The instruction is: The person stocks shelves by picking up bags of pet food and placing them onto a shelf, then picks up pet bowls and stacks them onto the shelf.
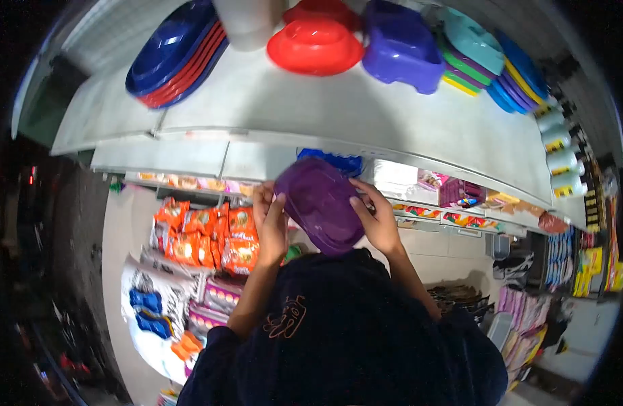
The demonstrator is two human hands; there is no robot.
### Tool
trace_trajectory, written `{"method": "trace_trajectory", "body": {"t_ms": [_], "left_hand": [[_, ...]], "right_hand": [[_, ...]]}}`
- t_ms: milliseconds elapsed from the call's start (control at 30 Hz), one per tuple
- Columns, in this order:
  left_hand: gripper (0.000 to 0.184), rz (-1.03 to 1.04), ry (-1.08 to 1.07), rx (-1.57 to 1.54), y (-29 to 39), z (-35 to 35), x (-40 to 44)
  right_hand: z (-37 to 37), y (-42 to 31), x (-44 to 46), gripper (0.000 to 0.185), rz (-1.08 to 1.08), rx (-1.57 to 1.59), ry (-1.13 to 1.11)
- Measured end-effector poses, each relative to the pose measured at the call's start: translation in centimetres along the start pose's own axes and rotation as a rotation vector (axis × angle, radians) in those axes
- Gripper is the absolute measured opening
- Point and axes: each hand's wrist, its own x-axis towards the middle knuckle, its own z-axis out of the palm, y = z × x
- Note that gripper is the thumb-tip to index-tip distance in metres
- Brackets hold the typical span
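Between my two hands is a purple plastic bowl [319,203], oval and tilted, in front of the shelf edge. My left hand [271,220] grips its left rim, with the thumb on the near side. On the opposite rim my right hand [378,220] holds it between thumb and fingers. Above, on the white shelf [271,108], stand a red bowl [316,51], a violet bowl [403,51], a tilted stack of blue and red bowls [176,61] and a stack topped by a pale teal bowl [474,40]. A blue item [335,162] lies on the lower shelf behind the purple bowl.
Orange packets [203,230] are piled at lower left, near a white sack [146,318] and small blue packs [149,311]. White bottles [564,161] line the right side. The shelf's front edge [365,150] runs across just beyond my hands.
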Motion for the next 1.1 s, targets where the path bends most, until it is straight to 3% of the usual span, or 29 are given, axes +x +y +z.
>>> {"method": "trace_trajectory", "body": {"t_ms": [67,200,300,400,533,667,700,833,933,1100], "left_hand": [[0.023,-0.062,-0.117,-0.079,1.0,0.7,-0.2],[0.04,-0.373,-0.441,0.25,4.9,0.8,0.5],[0.05,-0.451,-0.671,0.467,6.9,2.8,0.5],[0.056,-0.426,-0.799,0.469,6.8,4.9,0.0],[0.05,-0.52,-0.885,0.446,4.8,6.4,-1.7],[0.053,-0.595,-0.754,0.304,4.3,8.6,-4.8],[0.057,-0.613,-0.753,0.258,4.4,9.5,-5.5],[0.063,-0.462,-0.668,0.204,0.2,12.2,-9.6],[0.071,-0.405,-0.554,0.003,-1.3,15.1,-12.5],[0.076,-0.345,-0.361,-0.098,-2.9,20.6,-14.8]], "right_hand": [[-1.9,-1.7,-1.2,0.036,-0.124,-0.034,0.04],[-5.6,-4.2,-3.3,0.035,-0.164,-0.114,-0.075],[-7.5,-5.7,-4.3,0.033,-0.199,-0.194,-0.198],[-8.5,-6.6,-4.4,0.032,-0.262,-0.187,-0.3],[-9.6,-8.5,-4.2,0.027,-0.411,-0.313,-0.378],[-11.4,-9.2,-4.7,0.018,-0.479,-0.282,-0.129],[-12.2,-9.7,-5.1,0.016,-0.409,-0.228,-0.122],[-15.9,-8.9,-8.0,0.015,-0.533,-0.312,0.15],[-20.2,-6.5,-10.8,0.021,-0.438,0.051,0.327],[-23.6,-4.3,-13.9,0.049,-0.285,0.278,0.199]]}}
